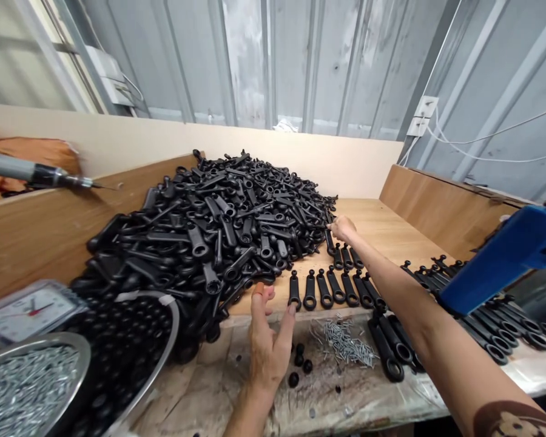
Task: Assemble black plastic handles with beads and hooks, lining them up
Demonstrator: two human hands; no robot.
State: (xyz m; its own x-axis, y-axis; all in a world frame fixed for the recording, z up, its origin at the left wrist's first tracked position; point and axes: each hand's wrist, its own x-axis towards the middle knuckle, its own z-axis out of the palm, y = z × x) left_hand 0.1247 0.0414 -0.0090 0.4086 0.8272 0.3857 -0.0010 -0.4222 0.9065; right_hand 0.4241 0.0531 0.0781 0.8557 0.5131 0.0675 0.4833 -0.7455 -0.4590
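Note:
My right hand (344, 229) reaches out to the right edge of a large pile of black crank handles (236, 212), its fingers pinched at the top of one black crank handle (330, 243). Each handle has a ring at one end and a small knob at the other. My left hand (268, 340) is open above the bench front, thumb and fingers apart, with tape on one finger. Just beyond its thumb begins a row of crank handles (310, 291) laid side by side. A shorter row (346, 257) lies behind, partly hidden by my right forearm.
Loose metal pins (346, 343) and black balls (293, 380) lie at the front. At left stand a bowl of pins (84, 358), a basin of black balls (175, 328), a clock (31, 309) and a power screwdriver (50, 176). A blue tool (500, 255) juts over more handles at right.

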